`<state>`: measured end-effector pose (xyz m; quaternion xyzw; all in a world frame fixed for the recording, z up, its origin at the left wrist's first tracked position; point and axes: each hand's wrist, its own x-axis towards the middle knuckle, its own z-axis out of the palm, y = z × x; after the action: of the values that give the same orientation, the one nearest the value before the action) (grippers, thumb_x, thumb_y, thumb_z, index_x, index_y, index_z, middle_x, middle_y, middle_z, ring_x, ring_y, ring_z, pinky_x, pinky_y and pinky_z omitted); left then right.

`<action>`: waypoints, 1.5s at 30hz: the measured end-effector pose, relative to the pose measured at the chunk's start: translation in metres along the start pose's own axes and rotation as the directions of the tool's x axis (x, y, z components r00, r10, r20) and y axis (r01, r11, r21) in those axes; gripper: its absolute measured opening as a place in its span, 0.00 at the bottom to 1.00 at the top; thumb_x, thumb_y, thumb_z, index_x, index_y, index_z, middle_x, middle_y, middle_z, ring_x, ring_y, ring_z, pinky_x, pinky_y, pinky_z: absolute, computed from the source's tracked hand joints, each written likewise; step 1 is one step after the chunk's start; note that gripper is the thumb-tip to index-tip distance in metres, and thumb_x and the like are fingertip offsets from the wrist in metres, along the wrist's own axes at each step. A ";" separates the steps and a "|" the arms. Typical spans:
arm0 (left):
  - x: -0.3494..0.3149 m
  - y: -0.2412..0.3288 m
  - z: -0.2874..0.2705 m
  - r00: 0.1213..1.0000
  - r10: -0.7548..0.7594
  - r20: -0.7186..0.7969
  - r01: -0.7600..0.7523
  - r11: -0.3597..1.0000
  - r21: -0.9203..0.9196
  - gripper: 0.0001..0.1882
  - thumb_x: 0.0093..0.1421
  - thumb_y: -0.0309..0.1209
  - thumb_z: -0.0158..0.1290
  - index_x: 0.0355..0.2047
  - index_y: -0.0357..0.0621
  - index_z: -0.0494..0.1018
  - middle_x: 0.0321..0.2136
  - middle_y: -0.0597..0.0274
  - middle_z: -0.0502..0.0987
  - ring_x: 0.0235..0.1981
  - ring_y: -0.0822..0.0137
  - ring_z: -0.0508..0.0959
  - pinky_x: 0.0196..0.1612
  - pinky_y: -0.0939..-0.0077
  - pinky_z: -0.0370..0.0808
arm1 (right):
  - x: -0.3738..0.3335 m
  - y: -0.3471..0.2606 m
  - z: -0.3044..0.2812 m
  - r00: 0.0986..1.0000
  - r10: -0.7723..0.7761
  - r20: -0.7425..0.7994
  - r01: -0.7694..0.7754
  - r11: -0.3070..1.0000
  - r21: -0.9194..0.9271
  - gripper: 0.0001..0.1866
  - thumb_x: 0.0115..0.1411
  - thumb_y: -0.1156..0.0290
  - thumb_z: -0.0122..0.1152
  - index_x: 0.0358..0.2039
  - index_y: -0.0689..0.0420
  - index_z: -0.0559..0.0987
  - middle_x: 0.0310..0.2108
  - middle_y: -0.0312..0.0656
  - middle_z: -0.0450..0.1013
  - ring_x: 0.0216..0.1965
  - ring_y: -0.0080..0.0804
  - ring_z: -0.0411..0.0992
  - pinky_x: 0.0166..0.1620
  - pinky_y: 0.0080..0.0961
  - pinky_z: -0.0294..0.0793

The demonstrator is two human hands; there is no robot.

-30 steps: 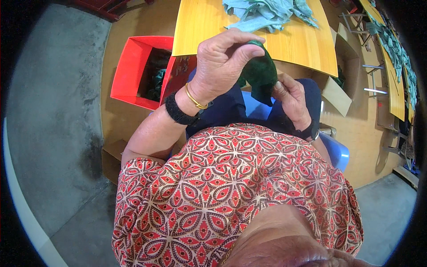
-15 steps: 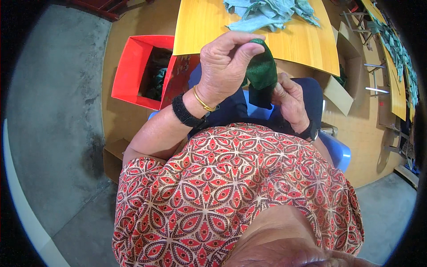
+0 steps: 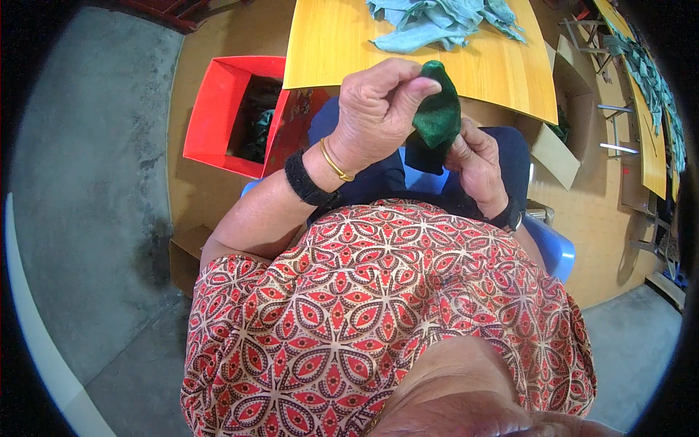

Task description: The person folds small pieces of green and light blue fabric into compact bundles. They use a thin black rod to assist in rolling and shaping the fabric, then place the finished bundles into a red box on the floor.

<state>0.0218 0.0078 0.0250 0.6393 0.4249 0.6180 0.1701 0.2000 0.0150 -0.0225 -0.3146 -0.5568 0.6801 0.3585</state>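
Note:
A dark green, velvety piece of cloth [image 3: 440, 115], narrow and folded at its lower end, hangs upright between my hands above my lap. My left hand [image 3: 384, 100] is closed, thumb and forefinger pinching the cloth's upper left edge. Its tip stands up above those fingers. Lower down on the other side, my right hand [image 3: 477, 162] grips the cloth's right edge between thumb and bent fingers. Just beyond lies a pile of light blue-green cloth pieces [image 3: 440, 22] on the yellow wooden table [image 3: 335, 54].
A red open box [image 3: 207, 120] with dark green cloth inside stands left of the table. An open cardboard box [image 3: 557, 156] sits to the right. Farther right is another table with a long heap of blue-green cloth [image 3: 652, 87]. I sit on a blue chair [image 3: 551, 247].
My left hand has shifted slightly right and down along the cloth, so more of its upper tip shows. The cloth is spread a little wider; my right hand has barely moved.

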 end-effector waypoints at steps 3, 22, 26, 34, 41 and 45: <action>0.000 0.002 -0.003 0.998 0.027 0.052 -0.027 1.000 0.000 0.07 0.52 0.28 0.50 0.25 0.36 0.69 0.14 0.63 0.68 0.16 0.77 0.66 0.20 0.84 0.63 | -0.001 -0.004 0.002 0.996 -0.089 -0.025 0.085 0.988 -0.126 0.09 0.56 0.69 0.46 0.25 0.61 0.69 0.15 0.29 0.60 0.16 0.14 0.55 0.19 0.11 0.55; 0.002 -0.007 -0.009 0.995 -0.096 0.002 0.096 0.990 -0.102 0.09 0.55 0.26 0.45 0.34 0.35 0.69 0.25 0.64 0.74 0.27 0.78 0.71 0.32 0.87 0.67 | 0.005 -0.001 -0.007 0.965 -0.260 -0.036 0.219 0.874 -0.433 0.08 0.57 0.71 0.45 0.31 0.63 0.70 0.13 0.30 0.59 0.16 0.16 0.56 0.19 0.13 0.56; 0.002 -0.005 -0.007 0.997 -0.061 0.043 0.064 0.996 -0.064 0.08 0.54 0.26 0.46 0.34 0.36 0.70 0.24 0.63 0.73 0.26 0.77 0.71 0.31 0.86 0.67 | 0.003 0.006 -0.004 0.975 -0.207 -0.079 0.171 0.931 -0.321 0.08 0.57 0.73 0.44 0.34 0.62 0.70 0.15 0.30 0.60 0.16 0.15 0.56 0.20 0.12 0.57; 0.009 -0.008 -0.017 0.972 -0.031 0.234 0.035 0.999 -0.013 0.06 0.55 0.25 0.45 0.31 0.36 0.68 0.19 0.61 0.71 0.21 0.75 0.69 0.26 0.83 0.67 | 0.004 0.001 -0.002 0.986 -0.162 -0.049 0.135 0.926 -0.353 0.08 0.57 0.72 0.45 0.32 0.62 0.71 0.15 0.30 0.61 0.17 0.15 0.56 0.20 0.12 0.57; 0.013 -0.011 -0.028 0.864 -0.191 0.466 0.221 0.975 -0.011 0.07 0.56 0.28 0.43 0.28 0.38 0.69 0.14 0.69 0.68 0.16 0.80 0.65 0.19 0.86 0.63 | 0.005 0.007 -0.007 0.997 -0.075 -0.034 0.060 0.944 -0.325 0.10 0.57 0.69 0.45 0.23 0.61 0.67 0.13 0.29 0.58 0.16 0.14 0.54 0.19 0.12 0.55; 0.010 -0.014 -0.018 0.857 -0.208 0.471 0.256 0.966 -0.040 0.06 0.57 0.26 0.42 0.29 0.39 0.68 0.14 0.72 0.66 0.16 0.83 0.64 0.18 0.88 0.62 | 0.005 0.013 -0.006 0.996 -0.070 -0.051 0.052 0.955 -0.291 0.12 0.57 0.68 0.45 0.20 0.60 0.65 0.13 0.29 0.57 0.15 0.14 0.53 0.18 0.11 0.53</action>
<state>-0.0013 0.0177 0.0244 0.7027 0.4143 0.4433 0.3716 0.2003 0.0206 -0.0361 -0.3668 -0.6487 0.5700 0.3461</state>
